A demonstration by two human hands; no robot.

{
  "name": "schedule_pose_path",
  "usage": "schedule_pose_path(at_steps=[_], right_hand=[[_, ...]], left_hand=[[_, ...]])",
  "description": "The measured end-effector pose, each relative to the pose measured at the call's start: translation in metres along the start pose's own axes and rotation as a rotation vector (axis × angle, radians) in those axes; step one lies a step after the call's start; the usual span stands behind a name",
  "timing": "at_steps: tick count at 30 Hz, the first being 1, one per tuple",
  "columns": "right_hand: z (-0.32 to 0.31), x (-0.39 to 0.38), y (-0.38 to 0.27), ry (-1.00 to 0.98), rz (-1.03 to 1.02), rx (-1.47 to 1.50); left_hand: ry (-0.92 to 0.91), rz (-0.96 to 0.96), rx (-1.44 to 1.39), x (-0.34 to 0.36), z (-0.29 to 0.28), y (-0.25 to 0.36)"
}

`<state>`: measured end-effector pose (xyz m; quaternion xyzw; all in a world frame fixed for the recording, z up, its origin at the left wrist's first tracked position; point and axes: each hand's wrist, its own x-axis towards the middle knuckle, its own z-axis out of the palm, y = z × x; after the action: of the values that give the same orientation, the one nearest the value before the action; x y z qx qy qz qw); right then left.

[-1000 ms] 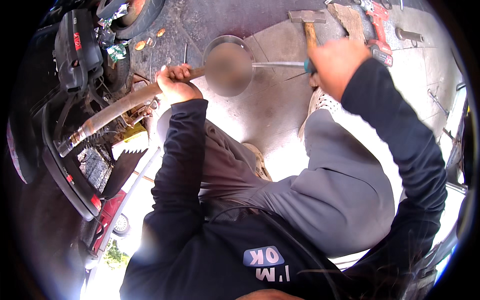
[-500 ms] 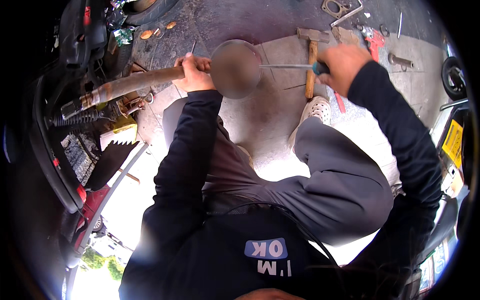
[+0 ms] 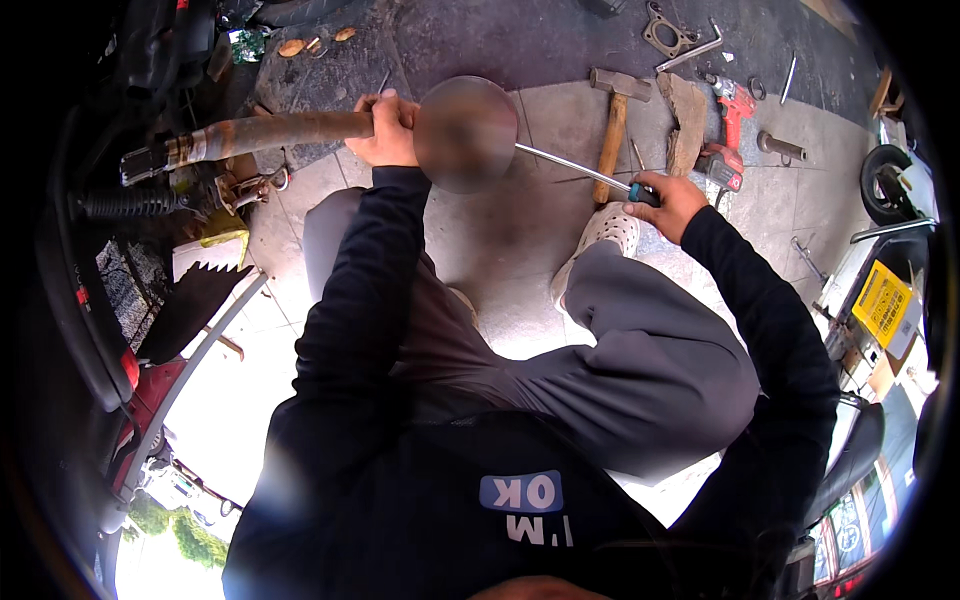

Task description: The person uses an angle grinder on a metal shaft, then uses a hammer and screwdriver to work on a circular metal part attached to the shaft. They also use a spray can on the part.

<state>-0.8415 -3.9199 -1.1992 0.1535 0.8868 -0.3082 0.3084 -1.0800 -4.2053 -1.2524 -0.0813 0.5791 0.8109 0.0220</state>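
Observation:
My left hand (image 3: 388, 130) is closed round a long, rusty metal pipe (image 3: 275, 131), held level with its dark end pointing left. A thin rod sticks up beside those fingers. Beyond the hand, the pipe's right end is hidden by a round blurred patch. My right hand (image 3: 672, 206) grips the dark, teal-marked handle of a screwdriver (image 3: 570, 164). Its bright shaft slants up and left, and the tip disappears at the blurred patch, so I cannot tell what it touches.
Beside my right shoe lies a wooden-handled hammer (image 3: 610, 150), then a rough brown block (image 3: 686, 122) and a red cordless power tool (image 3: 735, 112). A metal pin (image 3: 780, 149) and a flat flange (image 3: 664, 36) rest farther out. At left, a coil spring (image 3: 130, 204) lies under the pipe.
My right hand has moved down, and the screwdriver now slants instead of lying nearly level. The left hand still holds the pipe. The whole view has shifted slightly.

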Motion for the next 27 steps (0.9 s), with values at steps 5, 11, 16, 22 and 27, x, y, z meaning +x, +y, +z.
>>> schedule_pose_path(at_steps=[5, 11, 16, 22, 27], right_hand=[[-0.042, 0.019, -0.006, 0.013, -0.064, -0.304], [-0.058, 0.045, -0.004, 0.100, -0.225, -0.602], [0.000, 0.102, -0.115, -0.074, -0.480, -0.396], [-0.082, 0.021, -0.039, 0.022, -0.187, -0.473], [-0.081, -0.006, -0.050, 0.117, -0.208, -0.266]], left_hand=[[0.031, -0.027, 0.002, -0.001, -0.009, -0.005], [0.078, -0.048, -0.065, 0.000, -0.010, -0.002], [-0.008, 0.082, 0.217, 0.000, 0.003, -0.012], [0.034, -0.022, -0.007, 0.019, -0.015, 0.009], [0.072, -0.047, -0.029, 0.015, -0.004, 0.004]])
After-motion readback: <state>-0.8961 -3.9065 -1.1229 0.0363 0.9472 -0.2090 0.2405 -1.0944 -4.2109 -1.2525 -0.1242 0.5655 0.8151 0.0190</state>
